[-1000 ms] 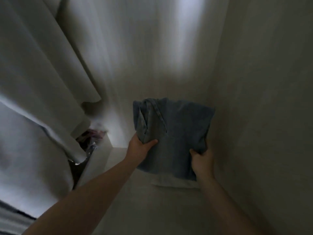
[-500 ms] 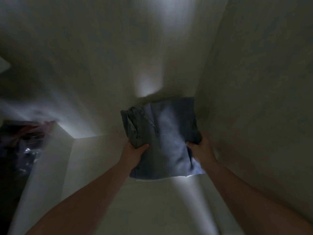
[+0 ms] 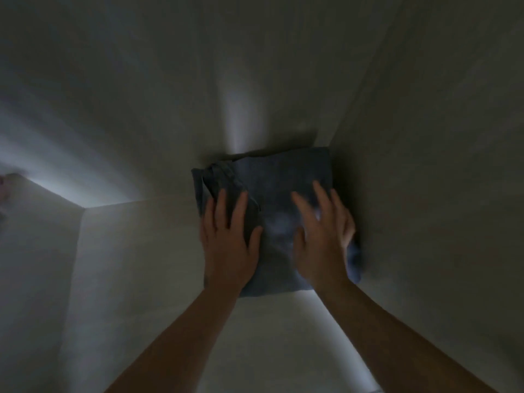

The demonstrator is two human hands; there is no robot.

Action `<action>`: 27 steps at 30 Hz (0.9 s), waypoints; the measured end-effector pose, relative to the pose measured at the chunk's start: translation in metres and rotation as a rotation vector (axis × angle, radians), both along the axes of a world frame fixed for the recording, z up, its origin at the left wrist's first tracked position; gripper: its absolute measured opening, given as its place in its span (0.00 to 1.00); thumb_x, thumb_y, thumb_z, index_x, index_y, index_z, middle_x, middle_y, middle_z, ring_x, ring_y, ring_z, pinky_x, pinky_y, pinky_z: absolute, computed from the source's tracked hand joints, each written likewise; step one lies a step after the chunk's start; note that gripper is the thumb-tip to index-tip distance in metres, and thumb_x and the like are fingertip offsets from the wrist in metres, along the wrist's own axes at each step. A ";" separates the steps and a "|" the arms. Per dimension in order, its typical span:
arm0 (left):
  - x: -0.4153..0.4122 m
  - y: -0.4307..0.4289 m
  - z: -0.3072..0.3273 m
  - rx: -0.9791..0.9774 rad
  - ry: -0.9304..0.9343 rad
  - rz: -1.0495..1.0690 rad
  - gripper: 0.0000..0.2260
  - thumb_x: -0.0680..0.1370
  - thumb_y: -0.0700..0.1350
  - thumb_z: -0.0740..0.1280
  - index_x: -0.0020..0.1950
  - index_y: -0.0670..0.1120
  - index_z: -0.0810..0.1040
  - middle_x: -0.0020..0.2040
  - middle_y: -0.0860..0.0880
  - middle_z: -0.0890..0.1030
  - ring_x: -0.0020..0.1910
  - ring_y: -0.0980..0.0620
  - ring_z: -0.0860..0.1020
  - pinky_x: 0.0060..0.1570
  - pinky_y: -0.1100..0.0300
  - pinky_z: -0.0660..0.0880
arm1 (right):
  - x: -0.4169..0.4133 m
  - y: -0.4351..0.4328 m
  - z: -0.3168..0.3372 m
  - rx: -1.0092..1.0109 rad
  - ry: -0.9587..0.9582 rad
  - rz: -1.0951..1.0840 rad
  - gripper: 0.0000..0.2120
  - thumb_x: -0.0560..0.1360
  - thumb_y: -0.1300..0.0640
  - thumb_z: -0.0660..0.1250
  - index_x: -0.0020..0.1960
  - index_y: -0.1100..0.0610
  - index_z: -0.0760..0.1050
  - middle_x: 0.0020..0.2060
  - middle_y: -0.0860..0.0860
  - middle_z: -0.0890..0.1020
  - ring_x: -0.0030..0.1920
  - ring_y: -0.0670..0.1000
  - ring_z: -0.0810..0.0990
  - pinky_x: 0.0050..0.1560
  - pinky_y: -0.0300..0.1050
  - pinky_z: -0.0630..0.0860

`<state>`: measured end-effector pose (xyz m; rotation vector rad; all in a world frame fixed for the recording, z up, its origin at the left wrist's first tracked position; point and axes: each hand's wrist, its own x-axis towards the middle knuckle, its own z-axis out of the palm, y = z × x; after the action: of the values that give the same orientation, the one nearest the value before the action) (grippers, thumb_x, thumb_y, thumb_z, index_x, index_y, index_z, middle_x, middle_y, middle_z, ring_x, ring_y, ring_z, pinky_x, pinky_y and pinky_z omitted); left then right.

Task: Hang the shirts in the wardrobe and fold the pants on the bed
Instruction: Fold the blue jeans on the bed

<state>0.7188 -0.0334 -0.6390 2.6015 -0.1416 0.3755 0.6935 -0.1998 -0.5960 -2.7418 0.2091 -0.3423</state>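
A folded pair of blue denim pants (image 3: 272, 194) lies flat on a pale shelf surface (image 3: 158, 251) inside a dim wardrobe compartment, pushed into the back right corner. My left hand (image 3: 229, 236) rests flat on the left half of the pants, fingers straight and spread. My right hand (image 3: 323, 239) lies on the right half with fingers extended, slightly blurred. Neither hand grips the cloth. No shirts are in view.
The wardrobe's right side panel (image 3: 425, 194) stands close against the pants. The back panel (image 3: 226, 80) rises behind them. A shelf edge and corner (image 3: 82, 207) show at the left, with a blurred pinkish item (image 3: 4, 185) at the far left edge.
Both hands carried the folded pants forward into the corner, set them down and released their grip. They now lie flat on top. The curtain-like fabric on the left has left the view.
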 end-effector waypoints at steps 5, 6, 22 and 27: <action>0.024 -0.009 -0.033 0.253 0.262 -0.077 0.29 0.81 0.67 0.49 0.82 0.63 0.51 0.84 0.50 0.47 0.81 0.40 0.47 0.75 0.33 0.49 | 0.026 -0.003 -0.048 -0.187 0.399 0.061 0.30 0.83 0.37 0.45 0.81 0.41 0.40 0.81 0.49 0.35 0.81 0.57 0.38 0.76 0.69 0.47; 0.027 -0.008 -0.042 0.260 0.275 -0.084 0.29 0.81 0.67 0.48 0.82 0.63 0.49 0.84 0.50 0.46 0.81 0.40 0.46 0.75 0.32 0.49 | 0.029 -0.006 -0.058 -0.199 0.415 0.058 0.31 0.82 0.36 0.44 0.81 0.42 0.37 0.80 0.50 0.33 0.81 0.57 0.37 0.76 0.70 0.47; 0.054 0.001 -0.024 0.246 0.663 -0.223 0.39 0.77 0.67 0.63 0.81 0.64 0.43 0.83 0.52 0.37 0.81 0.41 0.39 0.75 0.32 0.49 | 0.057 -0.029 -0.066 -0.174 0.625 0.182 0.39 0.80 0.33 0.52 0.81 0.44 0.35 0.79 0.56 0.32 0.81 0.58 0.39 0.78 0.64 0.47; -0.067 0.004 -0.008 0.272 0.788 -0.177 0.35 0.80 0.65 0.59 0.82 0.58 0.48 0.83 0.51 0.44 0.82 0.46 0.42 0.77 0.37 0.51 | -0.037 -0.037 -0.037 -0.323 0.786 0.230 0.36 0.82 0.37 0.53 0.82 0.46 0.38 0.81 0.57 0.42 0.81 0.59 0.46 0.77 0.65 0.50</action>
<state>0.6517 -0.0296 -0.6471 2.7595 -0.1495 -0.7782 0.6560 -0.2366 -0.6328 -3.0254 0.0312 0.8449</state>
